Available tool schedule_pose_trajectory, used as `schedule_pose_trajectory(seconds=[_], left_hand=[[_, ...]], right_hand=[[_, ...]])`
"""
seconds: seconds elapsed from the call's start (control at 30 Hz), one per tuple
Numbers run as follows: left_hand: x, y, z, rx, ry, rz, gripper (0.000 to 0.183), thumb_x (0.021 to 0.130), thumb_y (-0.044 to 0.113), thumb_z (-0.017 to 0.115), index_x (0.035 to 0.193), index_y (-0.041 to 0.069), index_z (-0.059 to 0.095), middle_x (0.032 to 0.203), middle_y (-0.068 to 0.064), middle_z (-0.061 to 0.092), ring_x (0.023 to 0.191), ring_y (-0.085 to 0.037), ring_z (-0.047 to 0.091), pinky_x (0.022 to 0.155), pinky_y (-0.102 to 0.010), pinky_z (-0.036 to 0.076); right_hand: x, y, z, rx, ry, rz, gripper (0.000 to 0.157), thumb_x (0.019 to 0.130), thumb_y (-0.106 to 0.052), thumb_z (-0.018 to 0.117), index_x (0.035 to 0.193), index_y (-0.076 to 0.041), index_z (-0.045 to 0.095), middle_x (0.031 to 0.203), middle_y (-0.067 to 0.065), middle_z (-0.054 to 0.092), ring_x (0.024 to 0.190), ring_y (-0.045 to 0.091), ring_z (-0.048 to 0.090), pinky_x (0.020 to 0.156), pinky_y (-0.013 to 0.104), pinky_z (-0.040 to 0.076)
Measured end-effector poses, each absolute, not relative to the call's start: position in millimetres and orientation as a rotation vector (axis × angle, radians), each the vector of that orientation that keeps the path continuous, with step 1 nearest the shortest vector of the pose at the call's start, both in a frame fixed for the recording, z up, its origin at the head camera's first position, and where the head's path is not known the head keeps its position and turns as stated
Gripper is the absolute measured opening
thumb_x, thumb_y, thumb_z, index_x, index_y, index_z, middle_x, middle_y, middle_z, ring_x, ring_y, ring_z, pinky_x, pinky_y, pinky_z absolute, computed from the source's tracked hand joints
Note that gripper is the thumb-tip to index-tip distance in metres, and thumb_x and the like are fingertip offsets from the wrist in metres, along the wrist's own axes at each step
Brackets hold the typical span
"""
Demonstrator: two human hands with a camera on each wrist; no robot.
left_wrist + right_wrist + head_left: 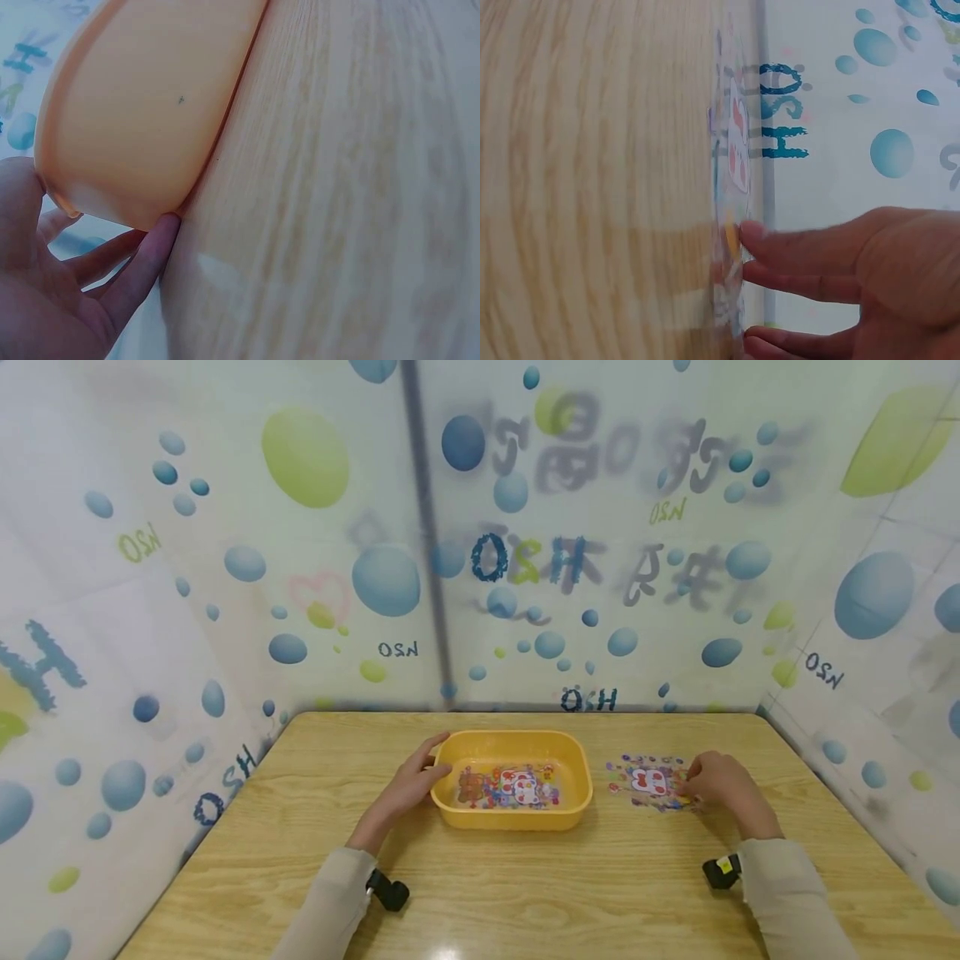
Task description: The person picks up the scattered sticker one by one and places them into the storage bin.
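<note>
A yellow plastic basin [513, 820] stands on the wooden table, its near side facing me. My left hand [408, 783] holds its left end, thumb over the rim and fingers along the outside wall. The basin's outer wall [150, 112] fills the upper part of the left wrist view. Inside lie clear sticker sheets with cartoon figures [517, 787]. To the basin's right, a clear sticker sheet [648, 781] with a white cartoon face lies on the table. My right hand [723, 785] touches that sheet's right edge, its fingertips [754, 229] spread apart on the surface.
The light wood table [517, 893] runs back to a curtain [510, 635] printed with blue and green drops, which also closes off both sides. A small black camera [390, 891] is strapped on the left wrist, another [722, 872] on the right.
</note>
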State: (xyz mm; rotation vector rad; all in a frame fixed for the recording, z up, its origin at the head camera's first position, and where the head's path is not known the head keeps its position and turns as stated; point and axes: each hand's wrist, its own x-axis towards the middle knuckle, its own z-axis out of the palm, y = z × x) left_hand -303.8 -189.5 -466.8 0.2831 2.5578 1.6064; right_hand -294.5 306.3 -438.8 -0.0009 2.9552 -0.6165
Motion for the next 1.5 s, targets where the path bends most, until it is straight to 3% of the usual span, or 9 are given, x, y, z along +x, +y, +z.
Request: schedule_pose_trajectory(seconds=[0.3, 0.57, 0.9, 1.03, 1.23, 1.5], left_hand=[[-285, -185, -437, 0.323, 2.521, 1.578, 0.058, 0.099, 0.022, 0.052, 0.152, 0.019, 0.028, 0.137, -0.024, 0.047, 0.115, -0.034, 0.054, 0.077, -0.035, 0.055], [-305, -187, -465, 0.251, 2.534, 1.609, 0.056, 0.098, 0.026, 0.053, 0.149, 0.033, 0.032, 0.133, -0.021, 0.050, 0.107, -0.032, 0.059, 0.069, -0.035, 0.056], [-304, -187, -466, 0.249, 2.522, 1.627, 0.055, 0.098, 0.027, 0.054, 0.148, 0.035, 0.033, 0.131, -0.020, 0.052, 0.102, -0.031, 0.062, 0.066, -0.035, 0.057], [-303, -187, -466, 0.250, 2.521, 1.645, 0.056, 0.098, 0.027, 0.054, 0.149, 0.032, 0.032, 0.129, -0.021, 0.052, 0.101, -0.032, 0.062, 0.065, -0.037, 0.056], [-303, -188, -467, 0.251, 2.554, 1.626, 0.055, 0.098, 0.028, 0.054, 0.148, 0.034, 0.033, 0.127, -0.018, 0.054, 0.103, -0.029, 0.060, 0.070, -0.033, 0.055], [-304, -189, -469, 0.259, 2.541, 1.623, 0.055, 0.098, 0.029, 0.054, 0.148, 0.035, 0.033, 0.126, -0.016, 0.054, 0.103, -0.028, 0.059, 0.071, -0.032, 0.055]], right_hand=[[-292, 307, -441, 0.043, 3.051, -0.657, 0.020, 0.081, -0.008, 0.064, 0.092, 0.008, 0.068, 0.092, 0.026, 0.065, 0.075, 0.031, 0.055, 0.063, 0.041, 0.049], [-291, 310, -441, 0.055, 3.033, -0.783, 0.026, 0.075, 0.001, 0.060, 0.099, 0.009, 0.066, 0.099, 0.030, 0.062, 0.073, 0.030, 0.049, 0.057, 0.034, 0.042], [-293, 315, -437, 0.028, 3.006, -0.836, 0.030, 0.081, -0.006, 0.061, 0.106, 0.008, 0.066, 0.100, 0.026, 0.064, 0.082, 0.031, 0.056, 0.066, 0.037, 0.050], [-292, 316, -434, -0.013, 2.976, -0.912, 0.030, 0.084, -0.007, 0.061, 0.110, 0.009, 0.064, 0.095, 0.021, 0.065, 0.078, 0.025, 0.056, 0.064, 0.033, 0.049], [-289, 316, -427, -0.025, 2.921, -1.072, 0.031, 0.087, -0.005, 0.060, 0.112, 0.012, 0.061, 0.085, 0.015, 0.065, 0.069, 0.017, 0.062, 0.065, 0.037, 0.056], [-288, 317, -421, 0.009, 2.857, -1.211, 0.034, 0.089, -0.004, 0.059, 0.118, 0.013, 0.059, 0.090, 0.016, 0.066, 0.071, 0.016, 0.067, 0.067, 0.036, 0.058]])
